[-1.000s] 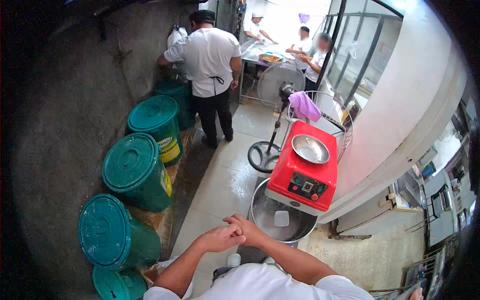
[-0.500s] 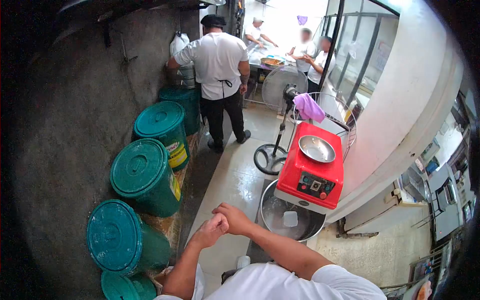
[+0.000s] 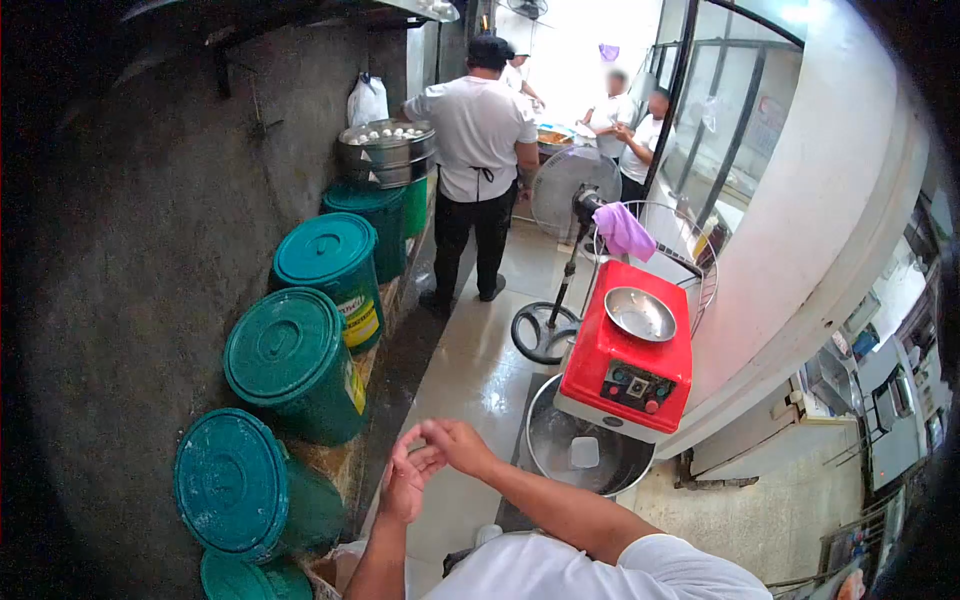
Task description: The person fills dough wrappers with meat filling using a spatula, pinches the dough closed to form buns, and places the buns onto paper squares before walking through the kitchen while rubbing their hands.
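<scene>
My left hand (image 3: 404, 486) is raised in front of me with its fingers pointing up, apart and slightly bent. My right hand (image 3: 456, 446) comes across from the right and meets it at the fingertips. Its fingers look loosely spread, though partly smeared by motion. I see no object in either hand. Closest on the right is the metal mixing bowl (image 3: 545, 440) of a red mixer (image 3: 625, 300), with a white square plastic piece (image 3: 584, 452) inside. A shallow steel bowl (image 3: 641, 314) rests on top of the mixer.
Lidded green drums (image 3: 285, 345) line the left wall. A steel steamer (image 3: 386, 155) with round white pieces stands on the farther drums, beside a co-worker in a white shirt (image 3: 470, 130). A standing fan (image 3: 577, 195) and purple cloth (image 3: 624, 232) are behind the mixer. Other people stand farther back.
My hands have loosened from a clasp, and the left fingers have opened upward. The co-worker has shifted right, bringing the steamer into full view. My view has tilted slightly.
</scene>
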`<action>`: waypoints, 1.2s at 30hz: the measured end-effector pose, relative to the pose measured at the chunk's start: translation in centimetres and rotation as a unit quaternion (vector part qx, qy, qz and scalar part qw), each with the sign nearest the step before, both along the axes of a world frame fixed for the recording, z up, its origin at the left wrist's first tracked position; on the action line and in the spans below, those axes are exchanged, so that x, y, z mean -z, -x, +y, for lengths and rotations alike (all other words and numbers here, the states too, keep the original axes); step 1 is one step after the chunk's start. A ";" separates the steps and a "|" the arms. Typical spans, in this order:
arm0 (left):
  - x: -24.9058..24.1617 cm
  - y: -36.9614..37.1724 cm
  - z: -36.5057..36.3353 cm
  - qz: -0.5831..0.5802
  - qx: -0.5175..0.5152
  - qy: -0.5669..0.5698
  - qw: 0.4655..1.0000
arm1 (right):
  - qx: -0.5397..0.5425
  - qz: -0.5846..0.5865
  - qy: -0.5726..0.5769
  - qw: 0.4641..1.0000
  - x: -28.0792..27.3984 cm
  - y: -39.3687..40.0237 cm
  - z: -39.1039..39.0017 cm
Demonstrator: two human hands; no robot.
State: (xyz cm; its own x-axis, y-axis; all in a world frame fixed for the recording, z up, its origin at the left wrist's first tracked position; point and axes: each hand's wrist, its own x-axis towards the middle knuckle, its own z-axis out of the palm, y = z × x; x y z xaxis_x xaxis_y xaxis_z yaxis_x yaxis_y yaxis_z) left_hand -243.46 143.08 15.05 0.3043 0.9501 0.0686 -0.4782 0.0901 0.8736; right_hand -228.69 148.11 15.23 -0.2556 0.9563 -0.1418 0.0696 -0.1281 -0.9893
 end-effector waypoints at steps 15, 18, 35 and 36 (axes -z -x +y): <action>-2.0 -3.2 1.5 -0.031 0.008 -0.058 0.998 | 0.109 0.308 0.099 0.940 -1.0 1.9 3.4; -0.9 -2.8 1.2 -0.020 -0.007 -0.058 0.998 | 0.135 0.314 0.179 0.923 -1.8 2.0 2.5; 2.5 0.2 1.0 0.194 -0.140 -0.061 0.969 | 0.152 0.090 -0.036 0.984 3.4 0.7 4.6; 2.0 0.1 1.2 0.192 -0.140 -0.061 0.969 | 0.152 0.088 -0.037 0.984 3.3 0.7 4.0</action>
